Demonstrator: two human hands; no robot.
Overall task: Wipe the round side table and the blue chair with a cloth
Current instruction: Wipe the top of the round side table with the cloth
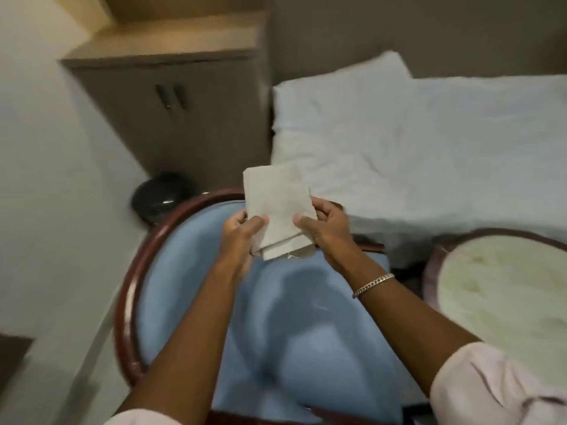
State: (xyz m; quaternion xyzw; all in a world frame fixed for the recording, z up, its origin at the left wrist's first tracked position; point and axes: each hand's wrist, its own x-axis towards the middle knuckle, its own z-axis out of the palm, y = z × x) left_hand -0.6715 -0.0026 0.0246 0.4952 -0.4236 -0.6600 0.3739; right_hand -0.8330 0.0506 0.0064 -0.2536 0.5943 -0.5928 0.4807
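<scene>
Now both hands grip one folded cloth (277, 210) in the air over the blue chair (276, 317): the left hand (242, 233) pinches its lower left edge, the right hand (326, 230) its right edge, fingers closed on the fabric. Its long axis runs roughly 12 to 6 o'clock. Directly below lies the chair seat, equally near both hands, while the round tabletop (503, 299) sits at about 4 o'clock, nearer the right hand.

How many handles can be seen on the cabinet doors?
2: the left handle and the right handle sit side by side on the brown cabinet. Others may be hidden.
</scene>
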